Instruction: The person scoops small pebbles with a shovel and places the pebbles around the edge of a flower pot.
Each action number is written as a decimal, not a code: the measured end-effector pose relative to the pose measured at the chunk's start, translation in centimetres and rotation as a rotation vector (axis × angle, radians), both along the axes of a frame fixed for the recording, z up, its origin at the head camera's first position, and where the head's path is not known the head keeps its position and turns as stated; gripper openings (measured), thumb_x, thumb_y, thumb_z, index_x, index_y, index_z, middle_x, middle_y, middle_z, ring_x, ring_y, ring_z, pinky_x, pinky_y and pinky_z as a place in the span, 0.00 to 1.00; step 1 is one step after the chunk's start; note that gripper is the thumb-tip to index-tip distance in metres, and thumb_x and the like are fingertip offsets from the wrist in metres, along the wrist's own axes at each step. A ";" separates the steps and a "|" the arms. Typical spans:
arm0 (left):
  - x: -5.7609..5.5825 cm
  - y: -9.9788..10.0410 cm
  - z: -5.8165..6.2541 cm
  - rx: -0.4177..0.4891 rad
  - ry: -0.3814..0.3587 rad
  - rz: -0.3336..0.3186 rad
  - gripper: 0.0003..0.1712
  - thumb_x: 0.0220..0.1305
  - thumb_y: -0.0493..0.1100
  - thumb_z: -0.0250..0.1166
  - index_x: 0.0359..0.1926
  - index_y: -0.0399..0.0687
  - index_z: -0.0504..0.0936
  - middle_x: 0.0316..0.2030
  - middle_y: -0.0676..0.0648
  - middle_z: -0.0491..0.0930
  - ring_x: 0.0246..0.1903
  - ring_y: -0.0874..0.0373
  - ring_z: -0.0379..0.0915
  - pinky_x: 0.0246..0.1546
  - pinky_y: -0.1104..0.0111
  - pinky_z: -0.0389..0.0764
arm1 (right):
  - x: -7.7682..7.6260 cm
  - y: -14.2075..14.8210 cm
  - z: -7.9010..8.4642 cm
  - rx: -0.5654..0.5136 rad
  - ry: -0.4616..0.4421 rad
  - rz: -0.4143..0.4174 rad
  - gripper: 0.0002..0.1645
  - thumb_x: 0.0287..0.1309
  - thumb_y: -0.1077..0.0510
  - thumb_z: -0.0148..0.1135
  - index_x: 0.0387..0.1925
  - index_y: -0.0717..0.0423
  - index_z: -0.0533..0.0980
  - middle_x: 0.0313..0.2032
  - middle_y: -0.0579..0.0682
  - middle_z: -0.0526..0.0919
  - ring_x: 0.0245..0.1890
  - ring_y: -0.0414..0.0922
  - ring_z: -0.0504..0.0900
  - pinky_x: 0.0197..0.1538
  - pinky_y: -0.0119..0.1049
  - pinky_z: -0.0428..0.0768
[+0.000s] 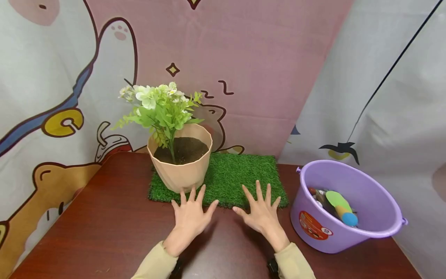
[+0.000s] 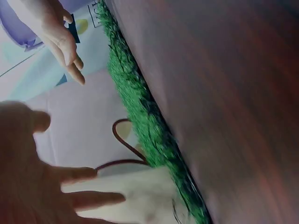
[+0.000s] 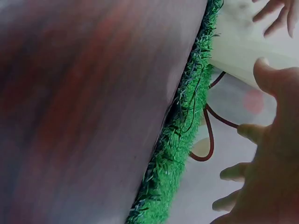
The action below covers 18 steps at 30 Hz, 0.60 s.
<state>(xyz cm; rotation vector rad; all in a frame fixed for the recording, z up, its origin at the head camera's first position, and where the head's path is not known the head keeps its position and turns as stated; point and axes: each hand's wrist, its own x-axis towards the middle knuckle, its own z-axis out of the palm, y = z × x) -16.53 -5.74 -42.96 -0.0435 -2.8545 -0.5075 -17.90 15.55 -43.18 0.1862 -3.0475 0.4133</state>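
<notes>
My left hand (image 1: 191, 217) has its fingers spread, palm down, in front of a beige flower pot (image 1: 181, 176). Whether its fingertips touch the pot cannot be told. My right hand (image 1: 261, 215), also with fingers spread, is over the front edge of a green artificial grass mat (image 1: 244, 174). Nothing is in either hand. The pot stands on the left part of the mat, with dark soil (image 1: 189, 149) inside and a leafy plant with white flowers (image 1: 160, 104) leaning left. Both wrist views show the spread fingers beside the mat's edge.
A purple bucket (image 1: 313, 232) stands to the right of my right hand, holding several items, among them a green, yellow and blue object (image 1: 339, 205). The brown wooden table (image 1: 104, 217) meets a printed cloth backdrop (image 1: 244, 58) behind the mat.
</notes>
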 end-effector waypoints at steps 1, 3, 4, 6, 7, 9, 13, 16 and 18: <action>0.0 -0.4 0.0 0.009 0.046 0.005 0.38 0.62 0.70 0.49 0.64 0.53 0.71 0.63 0.43 0.72 0.64 0.35 0.62 0.54 0.36 0.65 | -0.1 -0.1 0.1 -0.014 0.005 0.005 0.48 0.54 0.28 0.52 0.72 0.39 0.54 0.74 0.60 0.42 0.72 0.69 0.35 0.61 0.77 0.43; -0.2 -1.3 0.1 0.044 0.158 0.022 0.31 0.63 0.64 0.52 0.54 0.45 0.79 0.51 0.41 0.81 0.51 0.38 0.75 0.44 0.44 0.75 | -0.4 -0.4 0.5 -0.061 0.026 0.016 0.46 0.56 0.30 0.52 0.72 0.42 0.55 0.74 0.61 0.45 0.72 0.69 0.39 0.62 0.74 0.47; -0.3 -1.9 0.2 0.064 0.208 0.036 0.28 0.64 0.61 0.54 0.48 0.43 0.81 0.45 0.41 0.84 0.45 0.39 0.79 0.39 0.47 0.77 | -0.7 -0.6 0.7 -0.094 0.036 0.021 0.45 0.57 0.31 0.52 0.72 0.43 0.56 0.74 0.62 0.46 0.72 0.69 0.41 0.63 0.73 0.48; -0.6 -3.3 0.6 0.122 0.275 0.071 0.24 0.65 0.57 0.54 0.40 0.42 0.83 0.36 0.41 0.85 0.34 0.39 0.80 0.30 0.49 0.76 | -1.2 -1.1 1.4 -0.159 0.050 0.034 0.43 0.59 0.33 0.52 0.71 0.46 0.57 0.73 0.61 0.49 0.72 0.67 0.45 0.65 0.70 0.51; -0.7 -4.1 1.0 0.153 0.289 0.093 0.23 0.66 0.56 0.53 0.38 0.42 0.83 0.33 0.41 0.85 0.31 0.38 0.80 0.28 0.49 0.76 | -1.6 -1.4 1.8 -0.189 0.058 0.041 0.43 0.60 0.34 0.51 0.71 0.47 0.57 0.73 0.61 0.50 0.72 0.66 0.46 0.66 0.68 0.52; -1.0 -5.7 1.8 0.209 0.279 0.140 0.24 0.69 0.55 0.49 0.38 0.41 0.83 0.34 0.40 0.84 0.31 0.34 0.79 0.28 0.46 0.75 | -2.4 -2.0 2.5 -0.231 0.069 0.060 0.42 0.61 0.35 0.51 0.71 0.48 0.57 0.73 0.60 0.51 0.72 0.64 0.49 0.67 0.64 0.54; -1.6 -8.5 3.7 0.299 0.228 0.215 0.30 0.72 0.57 0.41 0.46 0.39 0.80 0.42 0.36 0.82 0.38 0.29 0.77 0.36 0.42 0.74 | -4.2 -3.5 4.0 -0.286 0.085 0.098 0.41 0.62 0.35 0.49 0.70 0.49 0.58 0.72 0.56 0.55 0.72 0.60 0.55 0.66 0.61 0.61; -2.3 -9.9 5.3 0.365 0.170 0.233 0.33 0.72 0.60 0.37 0.55 0.40 0.75 0.50 0.33 0.79 0.46 0.28 0.74 0.44 0.41 0.72 | -5.7 -4.6 5.3 -0.350 0.068 0.117 0.40 0.63 0.34 0.48 0.70 0.49 0.58 0.72 0.54 0.58 0.71 0.57 0.58 0.66 0.58 0.63; -2.9 -10.6 6.4 0.404 0.121 0.225 0.35 0.71 0.62 0.35 0.62 0.42 0.70 0.55 0.32 0.76 0.52 0.29 0.71 0.50 0.41 0.69 | -6.7 -5.4 6.2 -0.405 0.043 0.128 0.40 0.63 0.34 0.46 0.70 0.49 0.58 0.71 0.54 0.59 0.70 0.56 0.60 0.67 0.56 0.62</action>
